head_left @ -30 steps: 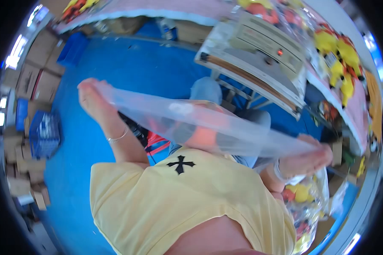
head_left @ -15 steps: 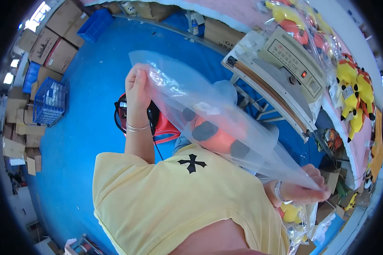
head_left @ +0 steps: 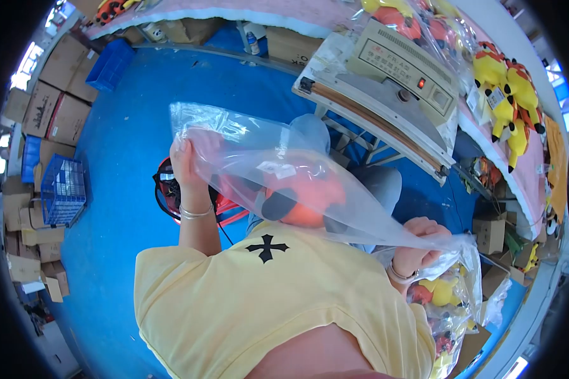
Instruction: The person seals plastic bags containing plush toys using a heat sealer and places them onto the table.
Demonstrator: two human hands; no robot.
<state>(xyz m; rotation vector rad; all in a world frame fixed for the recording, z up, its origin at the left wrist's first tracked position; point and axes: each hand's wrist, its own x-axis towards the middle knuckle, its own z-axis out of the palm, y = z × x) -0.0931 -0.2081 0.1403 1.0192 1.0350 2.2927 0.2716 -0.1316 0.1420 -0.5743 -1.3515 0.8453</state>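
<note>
A clear plastic bag [head_left: 227,123] stretches across in front of my chest, slanting down to the right. An orange stuffed toy [head_left: 319,196] with dark patches shows through its middle, partly blurred by the film. Its left end is pinched by my left hand [head_left: 193,158], with the bag's corner rising above the fingers. My right hand [head_left: 420,243] is closed round the gathered, narrower end of the bag at the right. Below that hand, clear bags with yellow and red plush toys [head_left: 445,294] are beside my body.
A bag sealing machine [head_left: 404,72] with a lit red light stands ahead right. Yellow plush toys [head_left: 509,98] lie on the pink-covered table [head_left: 531,167]. Cardboard boxes [head_left: 57,114] and a blue basket [head_left: 63,189] line the left. A red stool [head_left: 234,215] is near my left arm.
My hands have come closer together, the right one moving up and left with its end of the bag. My left hand is lower in view. The whole view has shifted somewhat.
</note>
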